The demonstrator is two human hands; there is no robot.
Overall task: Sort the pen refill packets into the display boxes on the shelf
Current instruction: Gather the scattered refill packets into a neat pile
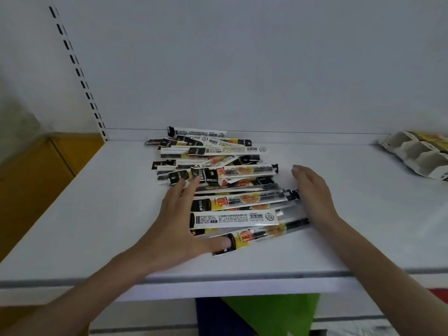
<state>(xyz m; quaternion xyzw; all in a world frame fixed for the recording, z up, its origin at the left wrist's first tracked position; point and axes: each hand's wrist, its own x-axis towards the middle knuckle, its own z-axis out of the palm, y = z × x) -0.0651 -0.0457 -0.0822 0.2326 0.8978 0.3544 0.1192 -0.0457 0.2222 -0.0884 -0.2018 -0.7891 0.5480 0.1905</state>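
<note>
A loose pile of long, narrow pen refill packets (232, 200), printed in black, white and yellow, lies across the middle of the white shelf (97, 214). My left hand (177, 224) lies at the pile's left end with straight fingers, and its thumb touches the nearest packet. On the other side, my right hand (312, 192) stands edge-on against the pile's right end, fingers straight and together. Neither hand grips a packet. A white cardboard display box (417, 154) with several compartments lies tilted at the shelf's far right.
The shelf's white back wall (242, 69) rises right behind the pile. A slotted upright (77, 71) runs up at the left, with a wooden surface (36, 170) beyond it. Below the shelf's front edge, green and dark blue items (266, 316) show.
</note>
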